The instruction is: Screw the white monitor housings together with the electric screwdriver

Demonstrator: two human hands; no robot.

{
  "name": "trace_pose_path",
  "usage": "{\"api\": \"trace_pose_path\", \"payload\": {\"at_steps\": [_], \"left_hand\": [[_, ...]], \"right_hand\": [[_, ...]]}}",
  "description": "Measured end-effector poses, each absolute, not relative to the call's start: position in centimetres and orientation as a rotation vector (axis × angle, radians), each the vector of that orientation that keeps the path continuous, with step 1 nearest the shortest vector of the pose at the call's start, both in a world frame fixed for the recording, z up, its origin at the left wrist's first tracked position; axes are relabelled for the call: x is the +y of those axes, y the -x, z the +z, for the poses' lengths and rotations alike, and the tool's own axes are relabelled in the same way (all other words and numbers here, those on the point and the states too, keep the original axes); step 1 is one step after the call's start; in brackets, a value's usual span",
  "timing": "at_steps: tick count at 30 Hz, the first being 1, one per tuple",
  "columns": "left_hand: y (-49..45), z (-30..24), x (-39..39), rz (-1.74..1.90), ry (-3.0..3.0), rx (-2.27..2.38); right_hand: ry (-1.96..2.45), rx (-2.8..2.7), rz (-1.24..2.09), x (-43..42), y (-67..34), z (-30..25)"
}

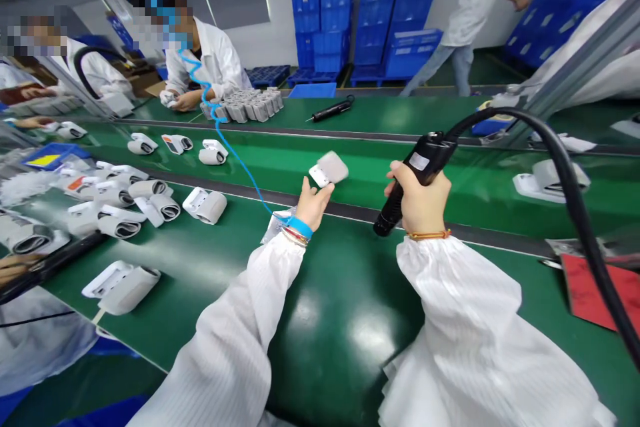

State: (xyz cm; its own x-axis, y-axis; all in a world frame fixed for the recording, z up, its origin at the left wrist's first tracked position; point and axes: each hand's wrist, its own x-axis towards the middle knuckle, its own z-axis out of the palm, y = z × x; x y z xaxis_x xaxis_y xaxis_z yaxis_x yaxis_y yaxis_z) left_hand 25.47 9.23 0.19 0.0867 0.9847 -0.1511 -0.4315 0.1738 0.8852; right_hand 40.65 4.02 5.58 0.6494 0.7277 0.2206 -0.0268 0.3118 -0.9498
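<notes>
My left hand (pixel 314 203) is closed on a small white and grey camera part (pixel 330 170), held out above the green conveyor belt (pixel 320 147). A blue wrist strap with a coiled blue cord (pixel 220 123) sits on that wrist. My right hand (pixel 423 200) is wrapped round a black electric screwdriver (pixel 417 170), tip pointing down toward the green table (pixel 325 320). A thick black cable (pixel 570 187) runs from the screwdriver off to the right. Both arms wear white sleeves.
Several white camera housings (pixel 205 205) lie on the table and belt at left, one (pixel 123 287) near the front edge. Another black screwdriver (pixel 333 109) lies on the far table. A person in white (pixel 205 63) works opposite. Blue crates (pixel 370 20) are stacked behind. A red sheet (pixel 595 290) lies at right.
</notes>
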Motion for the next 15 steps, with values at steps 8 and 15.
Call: {"api": "trace_pose_path", "payload": {"at_steps": [8, 15], "left_hand": [[-17.1, -2.1, 6.0, 0.993, -2.077, 1.295], [-16.3, -3.4, 4.4, 0.343, -2.789, 1.615]], "right_hand": [[1.152, -0.761, 0.541, 4.1, -40.6, 5.3], [1.149, -0.814, 0.508, 3.8, -40.2, 5.2]]}}
